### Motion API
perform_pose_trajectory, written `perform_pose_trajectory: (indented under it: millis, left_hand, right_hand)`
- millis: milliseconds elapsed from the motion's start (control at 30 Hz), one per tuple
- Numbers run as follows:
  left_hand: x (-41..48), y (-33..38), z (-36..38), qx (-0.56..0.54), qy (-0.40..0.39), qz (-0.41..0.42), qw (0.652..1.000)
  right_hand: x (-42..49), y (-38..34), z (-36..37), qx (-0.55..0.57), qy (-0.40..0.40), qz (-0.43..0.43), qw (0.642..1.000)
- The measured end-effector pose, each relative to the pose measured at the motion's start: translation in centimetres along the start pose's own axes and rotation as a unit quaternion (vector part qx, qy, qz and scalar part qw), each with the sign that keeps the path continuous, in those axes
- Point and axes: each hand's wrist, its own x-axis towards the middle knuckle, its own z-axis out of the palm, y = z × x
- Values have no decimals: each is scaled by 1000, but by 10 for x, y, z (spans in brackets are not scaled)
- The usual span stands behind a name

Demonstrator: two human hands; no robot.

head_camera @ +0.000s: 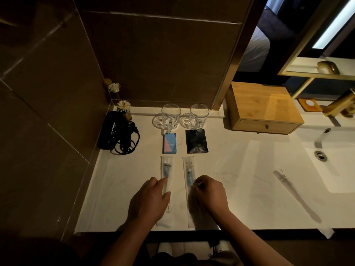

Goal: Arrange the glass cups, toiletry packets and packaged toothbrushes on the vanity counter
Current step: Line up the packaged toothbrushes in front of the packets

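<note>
Pretty much done by the looks of it: on the white vanity counter, two glass cups are lined up at the far side, two toiletry packets nearer, then two packaged toothbrushes. Left hand is laid flat on one, the other is pinched by right hand. Dim, dark-tiled room.

Cups behind packets — toothbrushes in front, hairdryer left.

- Left hand: bare, no ring or watch showing.
- Right hand: bare too.
- Behind each hand, forearms unsleeved.
- Below them, possibly white shoes; too dim.
</note>
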Motion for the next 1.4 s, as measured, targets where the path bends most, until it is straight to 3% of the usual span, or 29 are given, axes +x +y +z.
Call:
perform_pose_trajectory:
  millis: [1400]
  left_hand:
    - [3, -8, 4, -56, 17, 8, 998]
  right_hand:
    - [3, 1, 5, 45, 33, 25, 998]
